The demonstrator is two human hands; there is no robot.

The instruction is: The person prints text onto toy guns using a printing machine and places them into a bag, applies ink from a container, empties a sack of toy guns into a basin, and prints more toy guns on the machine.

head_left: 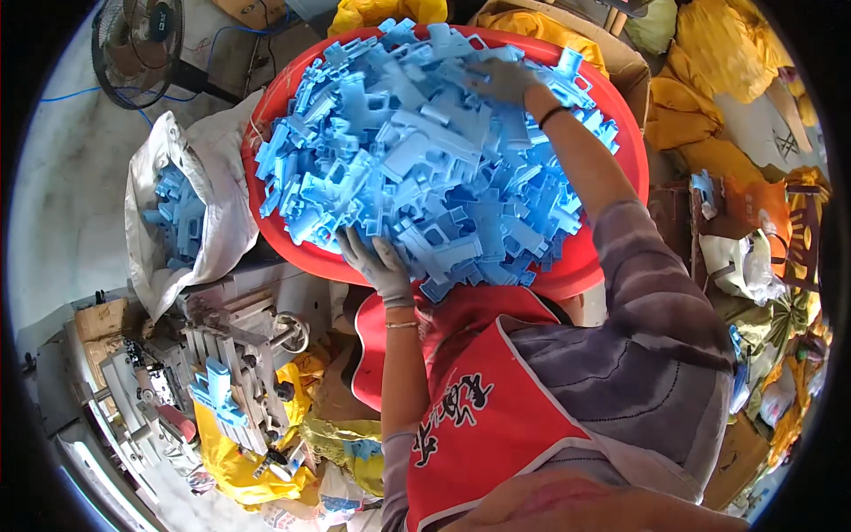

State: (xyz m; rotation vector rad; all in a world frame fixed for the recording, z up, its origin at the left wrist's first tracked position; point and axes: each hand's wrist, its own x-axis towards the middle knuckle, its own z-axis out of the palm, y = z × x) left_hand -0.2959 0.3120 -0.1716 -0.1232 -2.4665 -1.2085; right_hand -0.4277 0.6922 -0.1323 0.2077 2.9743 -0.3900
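A big red plastic basin [612,257] is heaped with several light blue plastic parts [425,151]. My left hand [377,262], in a grey glove, rests on the near edge of the heap, fingers spread among the parts at the basin's rim. My right hand [505,80], also gloved, reaches over the far side of the pile with its palm down on the parts. I cannot tell whether either hand grips a piece. A red apron [479,399] covers my front.
A white sack [208,177] holding more blue parts stands left of the basin. A metal jig machine [235,363] with a blue part on it sits at lower left. A floor fan [137,40] stands at upper left. Yellow bags [709,53] pile up at right.
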